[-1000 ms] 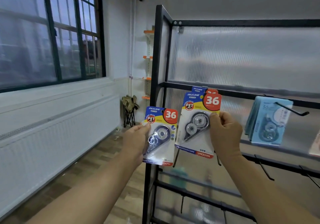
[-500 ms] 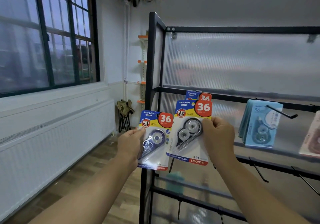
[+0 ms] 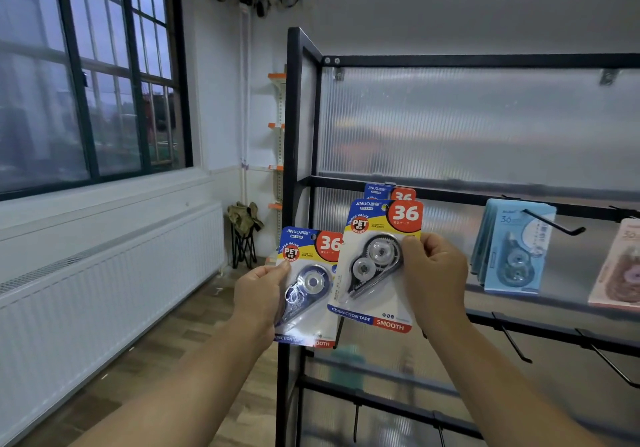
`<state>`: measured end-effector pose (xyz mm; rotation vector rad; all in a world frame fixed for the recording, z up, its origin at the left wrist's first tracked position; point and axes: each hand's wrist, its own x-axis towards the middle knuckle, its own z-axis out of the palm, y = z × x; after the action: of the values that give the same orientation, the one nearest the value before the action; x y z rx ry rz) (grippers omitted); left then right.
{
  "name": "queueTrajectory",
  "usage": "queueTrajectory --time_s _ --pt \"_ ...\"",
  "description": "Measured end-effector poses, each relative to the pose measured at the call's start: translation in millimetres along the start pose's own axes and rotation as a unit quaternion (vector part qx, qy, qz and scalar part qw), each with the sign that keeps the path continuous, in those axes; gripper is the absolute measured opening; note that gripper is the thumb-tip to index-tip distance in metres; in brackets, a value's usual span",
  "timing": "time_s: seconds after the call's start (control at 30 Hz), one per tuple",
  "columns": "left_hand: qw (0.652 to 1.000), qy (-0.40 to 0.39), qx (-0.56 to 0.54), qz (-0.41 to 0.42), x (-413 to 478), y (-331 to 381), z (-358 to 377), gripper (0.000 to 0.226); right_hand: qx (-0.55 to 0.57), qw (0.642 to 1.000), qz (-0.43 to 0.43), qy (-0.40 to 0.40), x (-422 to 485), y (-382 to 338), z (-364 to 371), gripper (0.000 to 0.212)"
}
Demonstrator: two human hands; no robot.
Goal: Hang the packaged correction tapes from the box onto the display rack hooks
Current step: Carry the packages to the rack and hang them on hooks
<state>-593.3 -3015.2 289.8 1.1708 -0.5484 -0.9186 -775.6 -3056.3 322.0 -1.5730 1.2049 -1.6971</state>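
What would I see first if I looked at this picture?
Two bright correction tape packs with big red 36s, in the middle: the left hand holds the lower pack, and the right hand holds the higher pack in front of the black rack. To the right, light blue packs hang on the rack, and a big window fills the left side.

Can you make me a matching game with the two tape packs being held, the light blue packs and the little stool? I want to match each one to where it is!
Things:
1. black-tape pack
2. dark-blue-tape pack
3. light blue packs
4. stool

Places:
A. on the floor
B. in the left hand
C. hanging on the rack
D. in the right hand

Pairs: 1-D, 2-B, 3-C, 4-A.
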Motion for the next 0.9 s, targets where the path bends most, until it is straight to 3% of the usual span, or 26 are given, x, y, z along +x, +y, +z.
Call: queueTrajectory --time_s 0.23,0.47,0.63,0.77,0.83,0.9 --pt "1.000 -0.006 -0.006 0.000 -0.3 0.1 2.2 0.013 -0.017 1.000 0.018 0.014 7.8 5.5 -0.6 0.023" --pt "1.000 -0.010 -0.020 0.001 2.2 -1.5 -2.1 0.015 -0.167 0.986 0.011 -0.025 51.5 33.1 11.4 0.031" --pt "1.000 -0.016 -0.004 -0.001 1.2 -6.6 -6.5 0.014 -0.301 0.952 0.047 -0.031 89.5 41.0 20.6 0.034" --pt "0.999 -0.024 -0.009 -0.020 -2.6 -13.5 -6.0 0.012 -0.415 0.903 0.097 -0.058 111.3 40.8 26.5 0.027" --pt "0.999 -0.032 -0.002 -0.027 -4.4 -18.5 -4.2 0.014 -0.394 0.908 0.107 -0.096 103.9 41.4 27.5 0.034" --pt "0.999 -0.041 0.010 -0.031 -6.3 -24.9 -0.6 0.015 -0.251 0.946 0.122 -0.163 82.2 43.4 24.8 0.048"
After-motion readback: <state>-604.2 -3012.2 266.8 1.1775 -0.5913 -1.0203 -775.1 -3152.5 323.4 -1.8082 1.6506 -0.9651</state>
